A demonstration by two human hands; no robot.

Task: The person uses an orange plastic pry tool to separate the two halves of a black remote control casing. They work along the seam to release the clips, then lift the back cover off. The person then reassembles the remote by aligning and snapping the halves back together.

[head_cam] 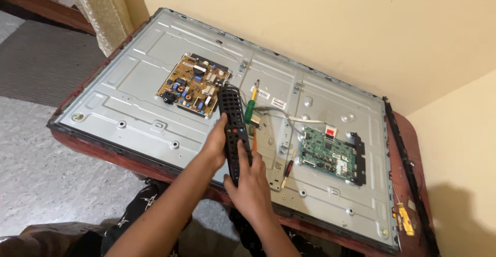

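while both hands' fingers clasp the black remote [233, 127], its lower end stays hidden under the right hand [251, 184].

Both hands, left hand [216, 144] and right hand [251, 182], grip a black remote control [233, 127].

Both bare forearms reach up from the lower edge of the view and converge near the middle. The left hand [216, 144] sits slightly higher, its fingers curled in a grip around a long black remote control [233, 130] from the left side. The right hand [251, 184] lies lower, back facing up, with its fingers wrapped around the near end.
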